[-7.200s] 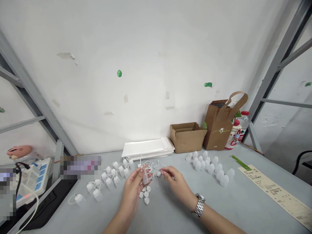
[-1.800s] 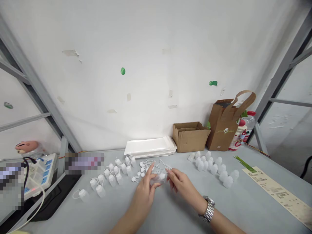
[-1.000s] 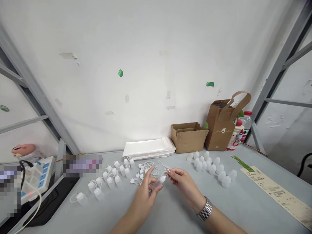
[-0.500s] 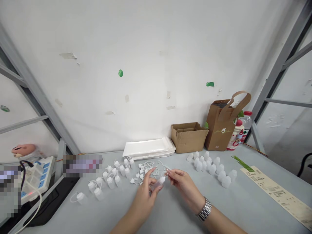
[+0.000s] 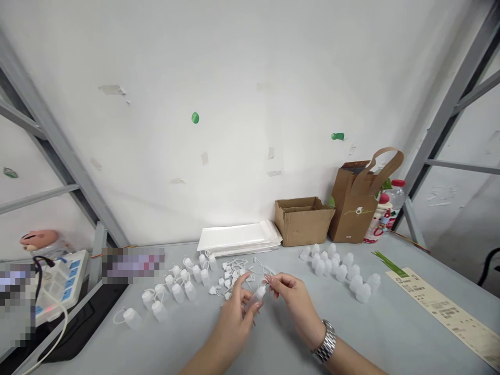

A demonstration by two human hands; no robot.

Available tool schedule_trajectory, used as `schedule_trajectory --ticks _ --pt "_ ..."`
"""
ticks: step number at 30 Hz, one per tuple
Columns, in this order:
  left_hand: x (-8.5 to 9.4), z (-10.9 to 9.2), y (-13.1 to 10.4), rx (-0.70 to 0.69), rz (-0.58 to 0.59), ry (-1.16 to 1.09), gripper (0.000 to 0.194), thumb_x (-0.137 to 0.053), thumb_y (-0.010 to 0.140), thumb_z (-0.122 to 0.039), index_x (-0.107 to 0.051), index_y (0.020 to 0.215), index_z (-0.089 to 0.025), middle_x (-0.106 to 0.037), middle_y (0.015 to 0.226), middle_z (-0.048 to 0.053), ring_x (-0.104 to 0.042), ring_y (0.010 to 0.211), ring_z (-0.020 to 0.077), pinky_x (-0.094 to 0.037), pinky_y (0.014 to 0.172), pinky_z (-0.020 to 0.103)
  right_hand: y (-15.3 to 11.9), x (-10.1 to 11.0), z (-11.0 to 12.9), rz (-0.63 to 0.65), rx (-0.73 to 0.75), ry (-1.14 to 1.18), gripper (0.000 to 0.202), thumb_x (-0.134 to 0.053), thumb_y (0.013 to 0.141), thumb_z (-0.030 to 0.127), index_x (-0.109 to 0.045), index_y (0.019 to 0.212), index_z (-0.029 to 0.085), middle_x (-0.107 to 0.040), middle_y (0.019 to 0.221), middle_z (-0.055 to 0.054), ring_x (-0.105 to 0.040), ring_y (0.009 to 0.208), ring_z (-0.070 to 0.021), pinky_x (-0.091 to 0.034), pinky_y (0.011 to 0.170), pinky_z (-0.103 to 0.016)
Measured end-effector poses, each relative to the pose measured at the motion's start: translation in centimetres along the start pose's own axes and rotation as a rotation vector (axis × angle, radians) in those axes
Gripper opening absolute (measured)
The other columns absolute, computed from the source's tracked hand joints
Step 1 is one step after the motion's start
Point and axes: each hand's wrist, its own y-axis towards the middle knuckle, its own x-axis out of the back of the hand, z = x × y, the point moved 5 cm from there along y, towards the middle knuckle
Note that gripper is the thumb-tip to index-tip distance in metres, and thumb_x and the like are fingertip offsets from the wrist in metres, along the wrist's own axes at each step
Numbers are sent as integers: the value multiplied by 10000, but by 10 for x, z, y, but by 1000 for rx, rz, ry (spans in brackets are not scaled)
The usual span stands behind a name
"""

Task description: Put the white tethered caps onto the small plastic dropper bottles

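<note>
My left hand (image 5: 236, 315) is wrapped loosely round a small translucent squeeze bottle (image 5: 257, 297), tilted with its white top up and to the right. At that top, my right hand (image 5: 294, 299) pinches the bottle's white cap between thumb and fingertips; the exact hold is partly hidden. Just beyond my left hand lies a loose pile of white tethered caps (image 5: 233, 271). Left of the pile stand several capped bottles (image 5: 177, 292), some with looped tethers. To the right are several translucent bottles (image 5: 341, 273) with no white caps on them.
Against the wall lie white padded envelopes (image 5: 234, 238), a cardboard box (image 5: 304, 229) and a brown paper bag (image 5: 347, 213). A printed paper strip (image 5: 441, 307) lies at the right. A power strip (image 5: 66, 281) with cables and a black mat (image 5: 86, 323) are at the left.
The bottle has tipped slightly more upright in my left hand. My right fingers remain at its top, with the wrist shifted a little left.
</note>
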Motion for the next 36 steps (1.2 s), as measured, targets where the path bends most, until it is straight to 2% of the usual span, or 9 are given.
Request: schedule_trajectory --ticks 7,15,20,27,30,36 --pt "-3 1 0 -2 13 -15 505 -458 832 -340 -265 1272 -187 -558 762 13 -551 654 154 -463 615 296 -1 -2 -5 -4 23 -24 401 -652 615 559 -624 560 163 -465 494 33 -424 513 -127 -344 534 -248" --pt "-5 2 -1 18 23 -15 516 -463 829 -356 -261 1280 -206 -562 779 6 -545 618 140 -464 597 286 -3 -5 -9 -7 52 -34 391 -650 639 533 -569 505 175 -430 478 44 -402 501 -119 -343 527 -242" --pt "-4 0 2 1 4 -61 530 -438 840 -386 -221 1286 -200 -549 777 10 -565 640 145 -460 559 267 0 -5 -7 53 -13 100 385 -633 656 541 -629 600 160 -515 540 26 -427 506 -115 -360 541 -239" --pt "-2 -1 1 -24 4 -79 505 -404 860 -386 -209 1287 -200 -547 781 14 -571 651 146 -465 574 279 0 -3 -2 33 9 163 323 -670 647 458 -686 799 173 -573 647 18 -470 503 -104 -401 552 -241" --pt "-3 -1 1 -23 16 -73 510 -397 864 -375 -195 1296 -194 -552 795 22 -567 646 145 -461 576 283 0 -3 -1 18 25 146 289 -682 636 431 -687 764 172 -600 676 5 -484 521 -110 -420 569 -250" --pt "-2 -2 2 -69 31 -14 480 -425 859 -333 -244 1283 -200 -576 821 30 -567 678 148 -451 629 289 0 -2 3 15 36 102 294 -709 587 451 -675 671 171 -589 607 8 -484 525 -125 -423 559 -258"
